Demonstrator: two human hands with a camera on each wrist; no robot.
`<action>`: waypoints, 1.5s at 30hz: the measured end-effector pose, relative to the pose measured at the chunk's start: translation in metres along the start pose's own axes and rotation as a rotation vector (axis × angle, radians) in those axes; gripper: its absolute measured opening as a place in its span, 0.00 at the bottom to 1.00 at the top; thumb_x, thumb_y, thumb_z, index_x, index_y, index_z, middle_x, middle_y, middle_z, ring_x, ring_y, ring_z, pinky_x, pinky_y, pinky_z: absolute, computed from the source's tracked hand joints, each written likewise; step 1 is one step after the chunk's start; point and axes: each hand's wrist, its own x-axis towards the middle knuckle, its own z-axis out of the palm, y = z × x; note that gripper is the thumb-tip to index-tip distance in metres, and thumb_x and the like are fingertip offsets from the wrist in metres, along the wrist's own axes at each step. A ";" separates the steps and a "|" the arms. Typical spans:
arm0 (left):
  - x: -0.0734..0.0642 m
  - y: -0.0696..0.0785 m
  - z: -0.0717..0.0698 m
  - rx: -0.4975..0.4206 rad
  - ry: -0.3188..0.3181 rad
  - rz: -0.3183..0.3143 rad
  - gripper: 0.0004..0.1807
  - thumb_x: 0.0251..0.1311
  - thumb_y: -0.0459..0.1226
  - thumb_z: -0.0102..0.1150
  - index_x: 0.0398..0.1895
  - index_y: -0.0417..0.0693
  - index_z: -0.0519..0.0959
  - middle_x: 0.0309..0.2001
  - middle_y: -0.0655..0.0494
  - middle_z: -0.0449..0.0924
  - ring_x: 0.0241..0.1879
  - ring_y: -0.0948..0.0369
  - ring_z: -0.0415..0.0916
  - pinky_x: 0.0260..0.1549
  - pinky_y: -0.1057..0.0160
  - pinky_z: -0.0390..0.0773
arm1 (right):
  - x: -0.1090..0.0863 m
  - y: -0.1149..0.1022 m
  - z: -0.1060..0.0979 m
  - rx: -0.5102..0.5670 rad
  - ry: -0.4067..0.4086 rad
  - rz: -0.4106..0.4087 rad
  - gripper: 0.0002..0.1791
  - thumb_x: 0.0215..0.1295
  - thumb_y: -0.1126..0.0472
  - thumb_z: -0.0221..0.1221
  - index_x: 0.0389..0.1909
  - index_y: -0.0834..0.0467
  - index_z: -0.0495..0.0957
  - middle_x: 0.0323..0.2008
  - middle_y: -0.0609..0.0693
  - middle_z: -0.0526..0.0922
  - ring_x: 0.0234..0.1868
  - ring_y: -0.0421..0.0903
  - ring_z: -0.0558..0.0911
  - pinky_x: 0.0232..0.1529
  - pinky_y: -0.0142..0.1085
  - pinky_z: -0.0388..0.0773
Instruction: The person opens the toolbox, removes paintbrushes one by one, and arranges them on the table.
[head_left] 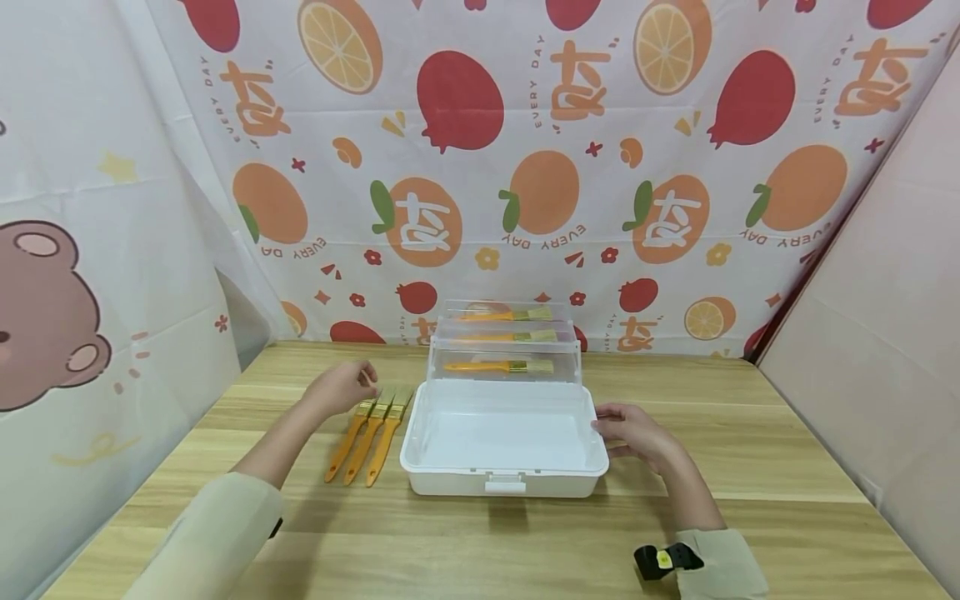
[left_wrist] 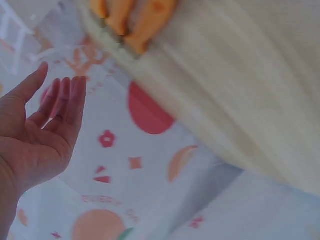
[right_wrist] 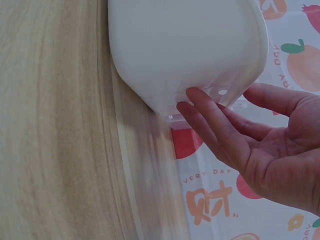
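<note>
On the table, three paintbrushes (head_left: pixel 362 444) with orange handles and pale bristles lie side by side. My left hand (head_left: pixel 343 389) hovers by their bristle ends, fingers loosely bent and holding nothing; the left wrist view shows the empty palm. To their right stands an opened white storage box (head_left: pixel 504 483), its main compartment bare. Behind it rise clear tiered trays (head_left: pixel 438 364), and a paintbrush (head_left: pixel 498 367) lies in each of three tiers. My right hand (head_left: pixel 636 433) touches the box's right side; fairly straight fingertips (right_wrist: pixel 196 95) rest against the wall, with the thumb near its edge.
The wooden table (head_left: pixel 540 550) ends at a fruit-printed cloth (head_left: pixel 480 208) hanging behind the box. A bear-printed cloth (head_left: pixel 75 183) hangs at the left, and a plain pale one (head_left: pixel 870 275) at the right. The box has a front latch (head_left: pixel 506 483).
</note>
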 end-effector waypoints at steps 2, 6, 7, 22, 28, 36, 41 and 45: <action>0.007 0.012 -0.002 0.035 0.025 0.029 0.09 0.55 0.35 0.61 0.34 0.38 0.75 0.29 0.51 0.76 0.27 0.57 0.71 0.25 0.59 0.71 | 0.000 0.000 0.000 0.002 -0.001 -0.001 0.24 0.65 0.64 0.52 0.58 0.73 0.62 0.49 0.61 0.73 0.46 0.51 0.76 0.40 0.46 0.77; 0.021 0.038 -0.003 0.074 0.057 0.095 0.08 0.54 0.34 0.61 0.35 0.38 0.77 0.28 0.54 0.76 0.26 0.58 0.70 0.24 0.60 0.71 | 0.000 0.000 -0.001 0.004 -0.004 -0.005 0.24 0.65 0.64 0.52 0.58 0.74 0.62 0.48 0.61 0.73 0.46 0.51 0.76 0.39 0.46 0.77; 0.024 0.044 -0.002 0.081 0.062 0.110 0.08 0.54 0.34 0.61 0.35 0.39 0.77 0.28 0.54 0.76 0.25 0.58 0.70 0.24 0.61 0.71 | 0.000 0.001 -0.002 0.005 -0.004 -0.006 0.24 0.65 0.64 0.52 0.58 0.74 0.62 0.48 0.61 0.73 0.46 0.52 0.76 0.39 0.46 0.77; 0.058 0.109 0.029 0.236 0.083 0.315 0.10 0.51 0.32 0.65 0.39 0.43 0.81 0.37 0.53 0.81 0.37 0.57 0.77 0.36 0.61 0.76 | 0.004 0.000 -0.005 0.018 0.002 0.009 0.24 0.65 0.64 0.53 0.58 0.73 0.63 0.48 0.61 0.74 0.46 0.52 0.76 0.40 0.46 0.77; 0.070 0.120 0.047 0.447 0.095 0.427 0.12 0.53 0.32 0.64 0.42 0.44 0.81 0.41 0.51 0.81 0.39 0.54 0.78 0.37 0.60 0.76 | 0.004 -0.001 -0.005 0.017 -0.004 0.003 0.24 0.65 0.64 0.53 0.58 0.74 0.63 0.48 0.61 0.74 0.46 0.52 0.76 0.40 0.46 0.77; 0.084 0.126 0.062 0.734 0.100 0.410 0.14 0.56 0.33 0.61 0.46 0.50 0.80 0.48 0.53 0.78 0.41 0.57 0.76 0.46 0.60 0.73 | 0.005 -0.002 -0.005 0.016 -0.009 0.003 0.23 0.65 0.64 0.52 0.57 0.74 0.63 0.47 0.61 0.75 0.45 0.51 0.76 0.40 0.46 0.77; 0.090 0.125 0.067 0.782 0.079 0.422 0.13 0.55 0.31 0.61 0.46 0.47 0.80 0.48 0.52 0.78 0.46 0.56 0.74 0.50 0.59 0.70 | 0.005 -0.002 -0.005 0.014 -0.012 -0.003 0.23 0.65 0.64 0.52 0.57 0.74 0.63 0.47 0.61 0.75 0.45 0.51 0.76 0.39 0.46 0.77; 0.090 0.125 0.069 0.759 0.093 0.444 0.12 0.55 0.30 0.61 0.43 0.47 0.81 0.41 0.52 0.79 0.40 0.57 0.75 0.41 0.61 0.74 | 0.006 -0.003 -0.004 0.018 -0.014 -0.001 0.23 0.65 0.64 0.52 0.57 0.74 0.63 0.47 0.60 0.75 0.45 0.51 0.76 0.40 0.46 0.77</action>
